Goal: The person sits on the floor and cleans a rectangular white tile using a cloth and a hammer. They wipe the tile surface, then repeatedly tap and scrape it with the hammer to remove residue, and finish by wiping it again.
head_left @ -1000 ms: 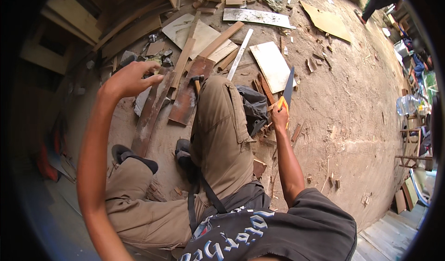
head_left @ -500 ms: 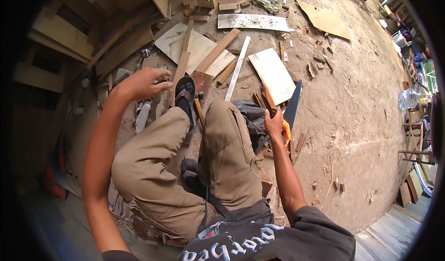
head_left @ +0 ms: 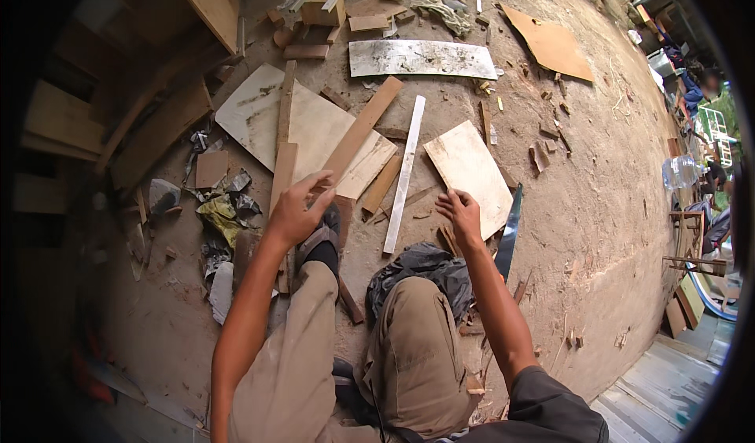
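My left hand (head_left: 295,213) is open above my left foot, beside a narrow wooden plank (head_left: 284,174); its fingers are spread, with nothing visible in them. Over the lower left edge of a pale rectangular board (head_left: 474,177) is my right hand (head_left: 462,213), its fingers loosely bent and slightly apart; I cannot tell whether they touch the board. A handsaw (head_left: 510,237) lies right of my right forearm, its dark blade showing and its handle mostly hidden. Between the hands lies a long white strip (head_left: 405,174). A dark crumpled plastic bag (head_left: 421,268) sits by my right knee.
A brown plank (head_left: 366,128) rests across a large pale board (head_left: 252,113). Farther off lie a stained white panel (head_left: 421,58) and a tan sheet (head_left: 550,44). Wood scraps and rubbish litter the dirt ground. Wooden furniture (head_left: 206,7) stands at the far left.
My left hand has moved right and down, over my foot. My right hand has left the saw's handle area and is over the pale board. My body and view have shifted forward.
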`<control>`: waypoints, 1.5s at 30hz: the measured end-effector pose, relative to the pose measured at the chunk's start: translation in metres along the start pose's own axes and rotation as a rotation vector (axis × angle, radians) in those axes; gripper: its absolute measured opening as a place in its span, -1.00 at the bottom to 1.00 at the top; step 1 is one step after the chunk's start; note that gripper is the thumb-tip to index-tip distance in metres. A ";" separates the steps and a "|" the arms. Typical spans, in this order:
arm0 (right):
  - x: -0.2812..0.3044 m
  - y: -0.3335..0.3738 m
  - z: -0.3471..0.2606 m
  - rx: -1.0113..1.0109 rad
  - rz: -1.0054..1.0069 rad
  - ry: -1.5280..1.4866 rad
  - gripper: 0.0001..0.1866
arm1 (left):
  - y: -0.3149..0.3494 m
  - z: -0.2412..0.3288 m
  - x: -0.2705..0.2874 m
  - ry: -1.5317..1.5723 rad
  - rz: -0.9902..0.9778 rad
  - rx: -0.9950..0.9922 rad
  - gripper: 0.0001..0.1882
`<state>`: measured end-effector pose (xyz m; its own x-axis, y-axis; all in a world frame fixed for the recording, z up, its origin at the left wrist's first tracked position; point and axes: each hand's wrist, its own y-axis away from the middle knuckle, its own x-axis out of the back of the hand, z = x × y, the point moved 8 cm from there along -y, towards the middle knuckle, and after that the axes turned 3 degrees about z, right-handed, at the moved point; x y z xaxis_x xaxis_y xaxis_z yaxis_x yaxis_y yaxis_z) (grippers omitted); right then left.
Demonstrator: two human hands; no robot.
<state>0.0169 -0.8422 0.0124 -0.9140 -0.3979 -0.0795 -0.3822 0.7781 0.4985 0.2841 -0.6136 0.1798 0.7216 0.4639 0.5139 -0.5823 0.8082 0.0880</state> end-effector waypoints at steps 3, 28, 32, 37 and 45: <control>-0.040 -0.077 -0.016 0.392 0.115 0.558 -0.57 | -0.001 -0.050 0.026 0.198 0.120 0.117 -0.65; -0.167 -0.377 -0.063 -0.004 0.784 -0.186 -0.44 | 0.018 -0.150 0.129 0.314 0.083 0.392 -0.69; -0.212 -0.375 -0.062 -0.088 0.672 -0.260 -0.43 | 0.032 -0.164 0.144 0.324 0.129 0.442 -0.69; -0.178 -0.403 -0.076 -0.068 0.674 -0.236 -0.46 | 0.032 -0.174 0.137 0.280 0.056 0.429 -0.68; -0.190 -0.381 -0.092 0.138 0.507 -0.342 -0.42 | 0.053 -0.172 0.153 0.411 0.179 0.491 -0.69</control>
<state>0.3487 -1.1074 -0.0828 -0.9694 0.1976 -0.1457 0.1172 0.8939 0.4326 0.4277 -0.4374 0.1164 0.6253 0.7548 0.1984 -0.7395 0.4918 0.4596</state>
